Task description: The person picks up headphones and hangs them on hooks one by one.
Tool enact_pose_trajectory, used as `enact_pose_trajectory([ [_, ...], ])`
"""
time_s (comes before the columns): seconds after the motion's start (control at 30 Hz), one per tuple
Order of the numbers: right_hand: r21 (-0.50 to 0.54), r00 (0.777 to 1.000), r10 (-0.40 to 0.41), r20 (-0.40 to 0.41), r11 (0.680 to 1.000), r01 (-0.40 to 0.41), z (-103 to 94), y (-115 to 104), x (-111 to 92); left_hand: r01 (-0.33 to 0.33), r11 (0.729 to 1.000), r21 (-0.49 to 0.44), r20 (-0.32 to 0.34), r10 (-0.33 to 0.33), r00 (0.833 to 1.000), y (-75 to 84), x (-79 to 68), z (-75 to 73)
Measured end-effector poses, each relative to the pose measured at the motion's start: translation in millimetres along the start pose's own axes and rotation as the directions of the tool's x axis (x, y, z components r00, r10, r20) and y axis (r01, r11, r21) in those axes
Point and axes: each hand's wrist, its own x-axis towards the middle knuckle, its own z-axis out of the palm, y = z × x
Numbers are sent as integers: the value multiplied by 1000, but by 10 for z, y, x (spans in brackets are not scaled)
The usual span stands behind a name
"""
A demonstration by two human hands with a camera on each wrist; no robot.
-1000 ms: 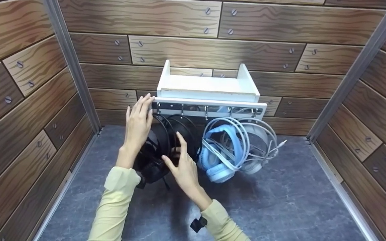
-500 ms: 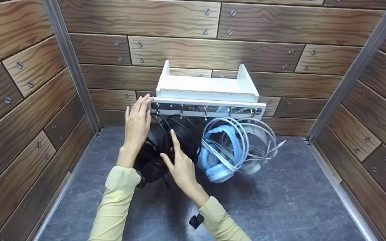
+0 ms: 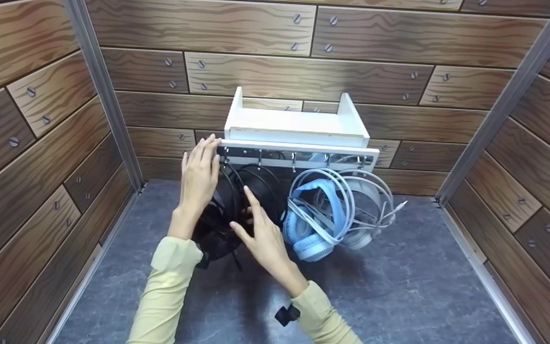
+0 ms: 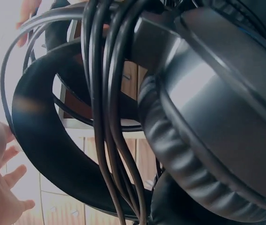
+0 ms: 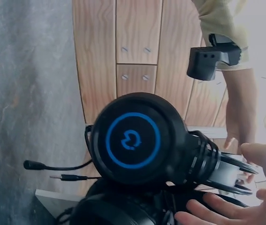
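My left hand (image 3: 199,174) lies with straight fingers against the left end of the white hook rack (image 3: 299,145). Just right of it hang black headphones (image 4: 208,108) with coiled black cables across the headband. In the right wrist view their round earcup (image 5: 133,139) shows a blue ring, with a microphone boom below left. My right hand (image 3: 265,239) is beside the black headphones, index finger extended and thumb apart; its other fingers are partly hidden. A second dark headset (image 5: 109,211) overlaps the first. The left wrist view shows my left hand's spread fingers left of the headband.
Blue headphones (image 3: 318,215) with a looped cable hang right of the black ones. Grey-white headphones (image 3: 368,191) hang at the rack's right end. A white shelf (image 3: 289,119) tops the rack. Wood-patterned walls surround the grey floor (image 3: 399,286).
My right index finger has shifted slightly left toward the black headphones. The left hand, the rack and the other headphones stay in place.
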Motion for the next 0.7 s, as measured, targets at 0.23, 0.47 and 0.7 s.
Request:
enact_pose_trajectory([
  [0.23, 114, 997, -50, -66, 992, 57, -301, 110, -54, -40, 999, 18, -88, 41, 995, 136, -15, -116],
  [0.47, 199, 977, -146, -155, 964, 175, -669, 294, -93, -119, 991, -56, -151, 110, 982, 520, -109, -264],
  [0.7, 101, 946, -197, -259, 968, 229, -937, 468, -202, -125, 987, -97, -87, 116, 989, 805, -476, -241],
])
